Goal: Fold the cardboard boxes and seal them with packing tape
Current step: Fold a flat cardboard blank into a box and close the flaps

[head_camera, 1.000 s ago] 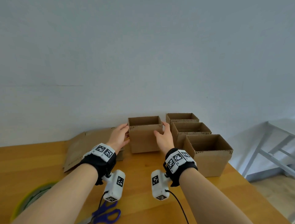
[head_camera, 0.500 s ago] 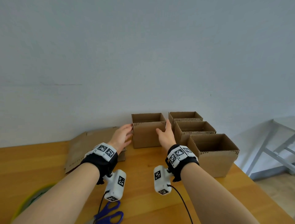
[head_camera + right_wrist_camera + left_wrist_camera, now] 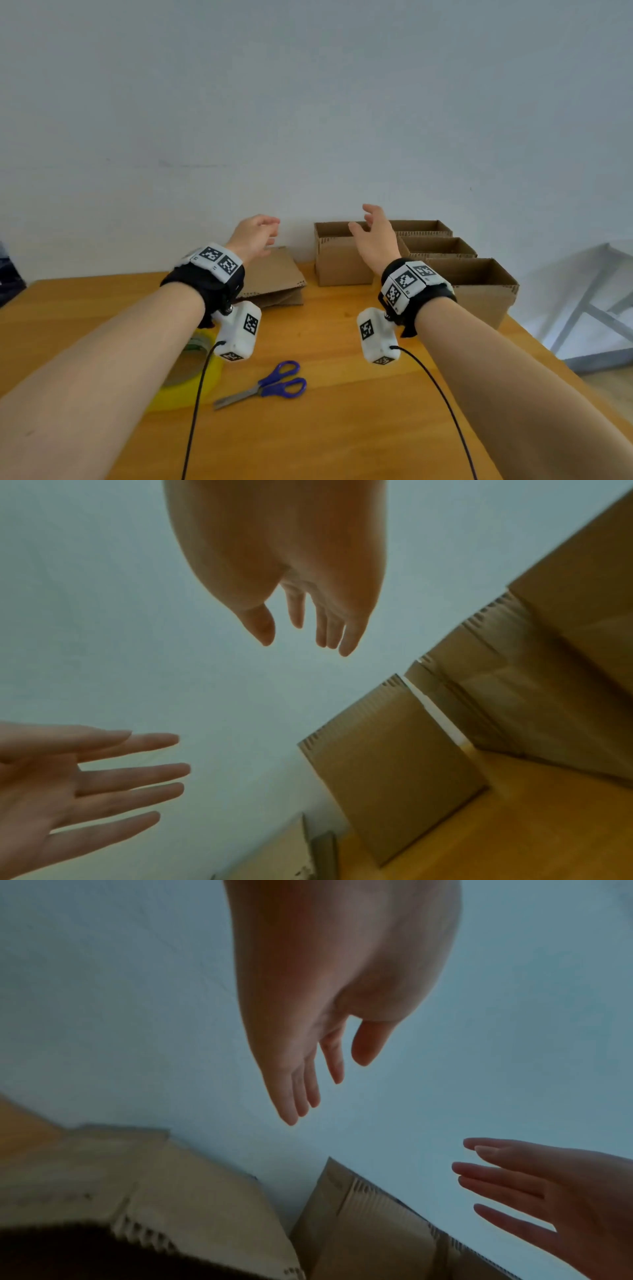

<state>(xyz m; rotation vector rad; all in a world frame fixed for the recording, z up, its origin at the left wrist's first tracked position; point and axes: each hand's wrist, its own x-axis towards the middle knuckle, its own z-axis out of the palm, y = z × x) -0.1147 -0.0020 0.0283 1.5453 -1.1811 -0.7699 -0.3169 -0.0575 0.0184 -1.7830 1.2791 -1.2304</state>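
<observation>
Hands: left hand (image 3: pixel 255 234) and right hand (image 3: pixel 375 236) spread, holding nothing, above table | open brown cardboard box (image 3: pixel 342 260) parked by wall beside three others, likely finished | flat cardboard sheet (image 3: pixel 277 277), yellow tape roll (image 3: pixel 185 383) within reach for next fold

Plain packing workspace, room type uncertain: wooden table (image 3: pixel 325 445) across lower frame against bare pale wall (image 3: pixel 308 102); open cardboard boxes (image 3: pixel 479 287) right of centre; tape roll (image 3: pixel 191 380), scissors (image 3: pixel 270 385) lower centre.
</observation>
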